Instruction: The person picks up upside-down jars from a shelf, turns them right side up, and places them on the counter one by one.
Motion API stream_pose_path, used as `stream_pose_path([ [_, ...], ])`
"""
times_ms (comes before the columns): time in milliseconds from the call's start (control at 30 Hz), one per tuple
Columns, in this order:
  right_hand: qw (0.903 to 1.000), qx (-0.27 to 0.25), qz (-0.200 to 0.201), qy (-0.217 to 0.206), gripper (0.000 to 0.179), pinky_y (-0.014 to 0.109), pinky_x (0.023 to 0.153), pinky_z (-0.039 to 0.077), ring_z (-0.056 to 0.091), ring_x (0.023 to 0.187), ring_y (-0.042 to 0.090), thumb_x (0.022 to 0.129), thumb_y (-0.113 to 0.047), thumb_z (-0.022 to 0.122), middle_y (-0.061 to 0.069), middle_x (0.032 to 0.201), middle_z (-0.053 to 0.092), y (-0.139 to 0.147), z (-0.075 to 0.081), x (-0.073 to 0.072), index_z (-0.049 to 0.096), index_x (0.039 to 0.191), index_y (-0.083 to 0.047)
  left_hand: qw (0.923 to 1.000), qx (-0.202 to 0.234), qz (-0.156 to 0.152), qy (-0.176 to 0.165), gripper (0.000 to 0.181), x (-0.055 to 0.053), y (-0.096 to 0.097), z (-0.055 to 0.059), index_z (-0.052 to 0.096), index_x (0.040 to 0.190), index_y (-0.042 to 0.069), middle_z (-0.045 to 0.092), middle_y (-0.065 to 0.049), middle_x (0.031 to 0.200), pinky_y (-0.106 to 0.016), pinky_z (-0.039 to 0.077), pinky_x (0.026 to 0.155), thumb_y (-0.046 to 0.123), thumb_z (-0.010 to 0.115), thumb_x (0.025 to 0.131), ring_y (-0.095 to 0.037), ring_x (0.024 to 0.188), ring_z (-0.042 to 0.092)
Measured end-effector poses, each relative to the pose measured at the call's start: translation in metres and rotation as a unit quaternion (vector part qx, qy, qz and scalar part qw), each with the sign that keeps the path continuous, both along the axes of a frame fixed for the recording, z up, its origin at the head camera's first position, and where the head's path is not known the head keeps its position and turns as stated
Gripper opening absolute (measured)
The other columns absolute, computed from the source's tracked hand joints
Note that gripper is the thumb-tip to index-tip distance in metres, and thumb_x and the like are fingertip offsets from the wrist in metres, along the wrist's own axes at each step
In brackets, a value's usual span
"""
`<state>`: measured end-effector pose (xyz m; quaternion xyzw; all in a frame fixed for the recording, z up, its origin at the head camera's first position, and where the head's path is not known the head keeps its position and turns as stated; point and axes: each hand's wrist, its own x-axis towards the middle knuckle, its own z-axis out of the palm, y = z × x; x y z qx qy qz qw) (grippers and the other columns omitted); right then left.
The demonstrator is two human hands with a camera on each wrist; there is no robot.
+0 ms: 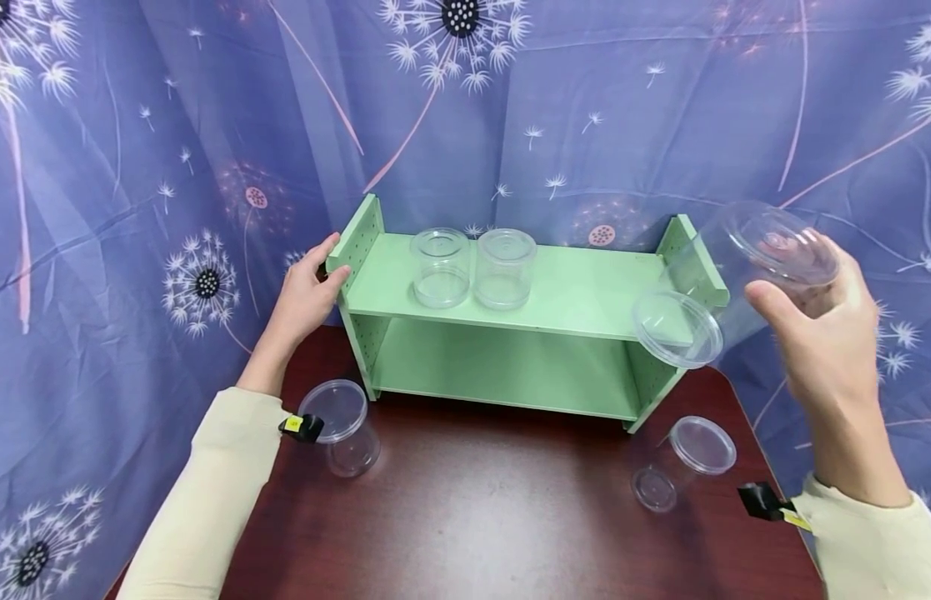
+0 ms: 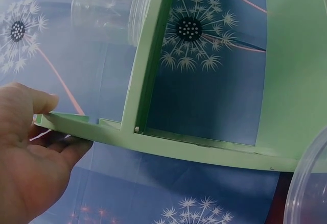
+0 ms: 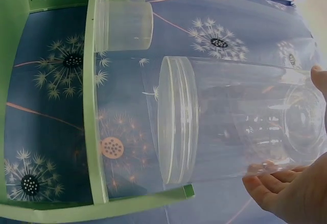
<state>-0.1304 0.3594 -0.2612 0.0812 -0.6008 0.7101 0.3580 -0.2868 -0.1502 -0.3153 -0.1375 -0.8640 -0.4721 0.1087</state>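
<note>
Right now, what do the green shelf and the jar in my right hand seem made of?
Green shelf: probably painted wood or board, smooth, judging by its flat, even colour; the core is hidden. Jar: likely plastic, clear and glossy: the patterned cloth shows through, with bright glints; glass isn't ruled out.

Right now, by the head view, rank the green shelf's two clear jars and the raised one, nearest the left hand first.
1. Left clear jar, on the green shelf, left of centre.
2. Right clear jar, beside the first.
3. Raised clear jar, in the right hand.
</note>
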Motion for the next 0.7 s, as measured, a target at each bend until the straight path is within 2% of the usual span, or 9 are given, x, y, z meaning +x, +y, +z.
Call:
stream_pose_path([
  [233,0.9977,-0.060,0.015,0.029,0.057,0.023,0.086,0.057,0.069,0.105,0.027,0.082,0.026,0.062,0.022,0.115,0.070,0.003,-0.014,0.014,0.057,0.136,0.007,1.0000,-0.002,0.003,-0.003,0.062,-0.001,-0.001,0.000,0.033,0.163,0.012,0.032,-0.016,0.165,-0.053,0.029,0.120,0.019,0.057,0.106,-0.032,0.150,0.030],
  [300,0.9970,-0.068,0.017,0.033,0.055,0.023,0.086,0.058,0.070,0.101,0.027,0.083,0.026,0.062,0.022,0.112,0.071,0.003,-0.019,0.019,0.057,0.135,0.007,1.0000,-0.002,0.003,-0.003,0.062,-0.002,-0.001,-0.001,0.033,0.163,0.012,0.033,-0.017,0.164,-0.052,0.033,0.118,0.019,0.057,0.106,-0.033,0.148,0.034],
  [467,0.9912,-0.090,0.053,0.082,0.053,0.029,0.087,0.059,0.071,0.101,0.031,0.086,0.028,0.055,0.026,0.117,0.069,-0.003,-0.039,0.026,0.052,0.137,0.012,0.9998,0.013,-0.010,-0.012,0.064,-0.004,-0.002,-0.004,0.029,0.164,0.014,0.037,-0.018,0.162,-0.045,0.050,0.100,0.018,0.056,0.107,-0.032,0.133,0.051],
  [533,0.9862,-0.114,0.072,0.096,0.053,0.032,0.087,0.060,0.070,0.105,0.033,0.087,0.029,0.051,0.029,0.122,0.067,-0.007,-0.048,0.029,0.050,0.137,0.014,0.9996,0.018,-0.013,-0.016,0.065,-0.004,-0.003,-0.005,0.026,0.165,0.013,0.038,-0.019,0.161,-0.042,0.051,0.096,0.019,0.055,0.107,-0.031,0.128,0.054],
  [600,0.9851,-0.122,0.074,0.096,0.053,0.033,0.088,0.060,0.070,0.106,0.034,0.088,0.029,0.047,0.030,0.125,0.065,-0.011,-0.058,0.032,0.048,0.138,0.014,0.9995,0.021,-0.014,-0.018,0.066,-0.003,-0.003,-0.007,0.025,0.165,0.011,0.041,-0.021,0.158,-0.043,0.050,0.095,0.019,0.055,0.107,-0.032,0.126,0.055],
  [700,0.9818,-0.148,0.086,0.083,0.051,0.033,0.090,0.059,0.070,0.108,0.034,0.090,0.029,0.046,0.029,0.125,0.065,-0.017,-0.073,0.037,0.046,0.139,0.013,0.9994,0.024,-0.016,-0.018,0.067,-0.001,-0.004,-0.009,0.022,0.165,0.007,0.042,-0.023,0.156,-0.047,0.049,0.103,0.019,0.055,0.107,-0.035,0.128,0.054],
])
